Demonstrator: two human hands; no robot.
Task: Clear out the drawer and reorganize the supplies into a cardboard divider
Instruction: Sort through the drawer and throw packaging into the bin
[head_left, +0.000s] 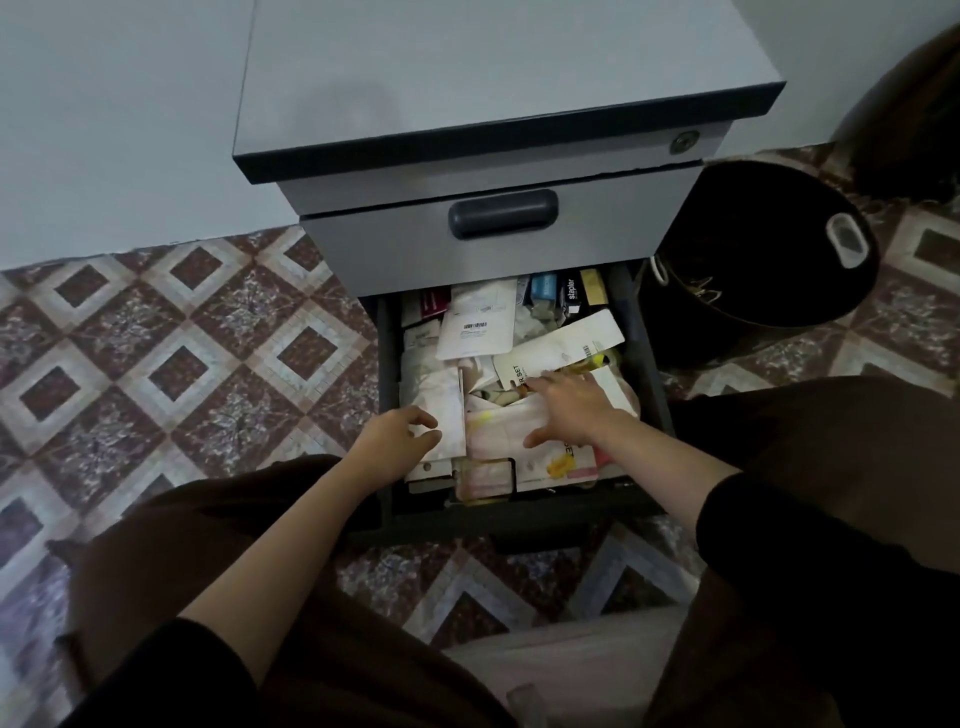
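Two hands: left hand (400, 431) pinches white packet (441, 410) at 7 o'clock in the drawer (388, 364); right hand (566, 410) lies flat, fingers spread, on pink packets (498, 431) at 5 o'clock.
Drawer: open, heaped full — no divider visible.
Method: flat packets first, small boxes (569, 293) at 1 o'clock after.

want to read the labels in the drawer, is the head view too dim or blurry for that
head view: dim, flat light with no glare; the stapler box wording and the barcode label show, finer print is too small; wide-angle lens splays the cabinet sides; drawer corners sit in shadow.
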